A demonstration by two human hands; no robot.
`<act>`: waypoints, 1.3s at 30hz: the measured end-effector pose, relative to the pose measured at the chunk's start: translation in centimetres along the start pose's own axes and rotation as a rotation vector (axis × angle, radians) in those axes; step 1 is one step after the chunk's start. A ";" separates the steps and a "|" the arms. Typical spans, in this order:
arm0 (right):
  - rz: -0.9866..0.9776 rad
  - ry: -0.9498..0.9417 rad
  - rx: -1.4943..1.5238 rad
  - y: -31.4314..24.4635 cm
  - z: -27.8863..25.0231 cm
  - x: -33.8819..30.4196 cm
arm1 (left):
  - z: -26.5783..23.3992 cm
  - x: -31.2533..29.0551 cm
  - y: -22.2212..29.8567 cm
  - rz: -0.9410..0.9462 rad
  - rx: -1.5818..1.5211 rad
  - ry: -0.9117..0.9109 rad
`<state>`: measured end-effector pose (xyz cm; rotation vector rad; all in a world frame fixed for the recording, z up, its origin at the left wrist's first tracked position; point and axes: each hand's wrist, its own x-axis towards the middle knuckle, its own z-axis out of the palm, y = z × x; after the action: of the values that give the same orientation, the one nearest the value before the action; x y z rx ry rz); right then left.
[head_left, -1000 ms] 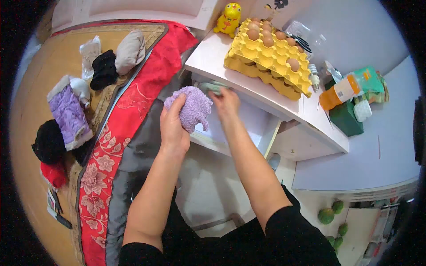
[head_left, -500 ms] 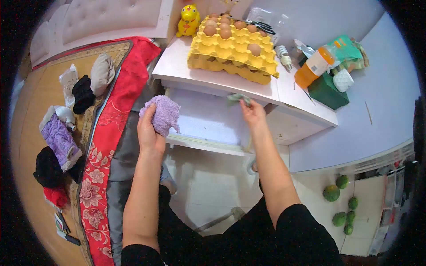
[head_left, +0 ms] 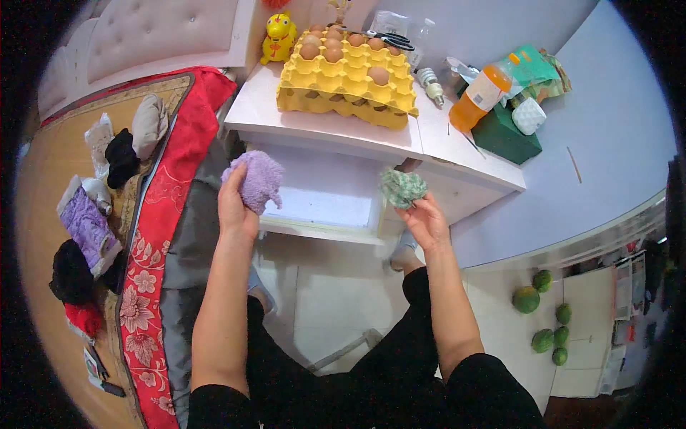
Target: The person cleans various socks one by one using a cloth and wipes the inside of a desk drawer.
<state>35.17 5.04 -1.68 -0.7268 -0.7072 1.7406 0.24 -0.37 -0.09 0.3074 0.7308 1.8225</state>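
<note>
My left hand (head_left: 236, 209) is closed on a bunched fluffy purple cloth (head_left: 261, 180), held above the left side of an open white drawer (head_left: 330, 194). Pinched in the fingers of my right hand (head_left: 427, 220) is a crumpled green-and-white cloth (head_left: 402, 187), beyond the drawer's right end and in front of the cabinet door (head_left: 461, 194). The two cloths are apart. A few dark specks show on the drawer's pale bottom.
On the cabinet top (head_left: 250, 104) are stacked yellow egg trays (head_left: 343, 89) with several eggs, a yellow figurine (head_left: 279, 37), a light bulb (head_left: 430, 86), an orange bottle (head_left: 480, 96) and a green box (head_left: 506, 134). Clothing lies on the bed (head_left: 43, 214) at left; several watermelons (head_left: 527, 299) rest on the floor.
My right hand has drawn back toward me and slightly right, away from the drawer, with the green cloth showing more fully. The left hand still holds the purple cloth. The view has shifted slightly.
</note>
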 end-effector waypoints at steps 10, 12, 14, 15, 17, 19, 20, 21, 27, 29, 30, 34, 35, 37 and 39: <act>0.118 -0.021 -0.405 3.9 2.2 1.3 | -0.1 -0.2 -0.2 -0.035 0.058 0.013; 0.135 -0.019 -0.509 4.7 2.5 1.6 | -0.4 -0.2 -0.4 -0.088 0.092 0.011; 0.170 0.008 -0.618 5.7 2.5 2.2 | 0.8 -0.8 -1.1 -0.098 0.121 -0.009; 0.184 0.067 -0.723 6.0 2.4 2.4 | 1.5 -1.3 -1.3 -0.101 0.132 -0.033; 0.047 0.055 -1.046 7.9 0.7 3.5 | 2.1 -1.6 -2.7 -0.157 0.116 -0.034; -0.062 -0.028 -1.254 8.7 1.3 4.3 | 2.7 -2.6 -3.4 -0.216 0.227 -0.066; -0.004 -0.039 -1.031 9.4 1.5 4.9 | 3.2 -2.9 -3.6 -0.201 0.220 -0.052; 0.009 -0.059 -1.037 9.9 3.3 5.0 | 3.6 -3.4 -3.9 -0.223 0.283 -0.051; 0.188 -0.329 -0.148 15.8 2.8 10.6 | 4.9 -3.8 -4.5 -0.197 0.292 -0.166; 0.304 -0.480 0.129 15.9 7.9 9.8 | 4.5 -3.4 -4.3 -0.171 0.286 -0.143; -0.189 -0.427 -0.583 16.8 10.7 8.9 | 4.3 -3.1 -4.6 -0.133 0.284 -0.111; -0.050 -0.202 -0.563 21.4 14.5 15.8 | 4.4 -3.1 -2.9 -0.147 0.277 -0.060; 0.259 -0.121 -0.203 22.4 14.7 17.7 | 4.5 -3.1 -2.8 -0.182 0.269 -0.059; 0.246 -0.102 -0.171 24.6 15.9 19.6 | 3.8 -2.9 -3.0 -0.187 0.246 -0.069; 0.228 -0.077 -0.141 25.8 17.2 20.3 | 3.7 -3.0 -2.9 -0.166 0.222 -0.079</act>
<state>1.71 16.18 -12.90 -0.8679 -0.8328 1.9484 5.48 -1.31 1.41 0.4477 0.8788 1.5675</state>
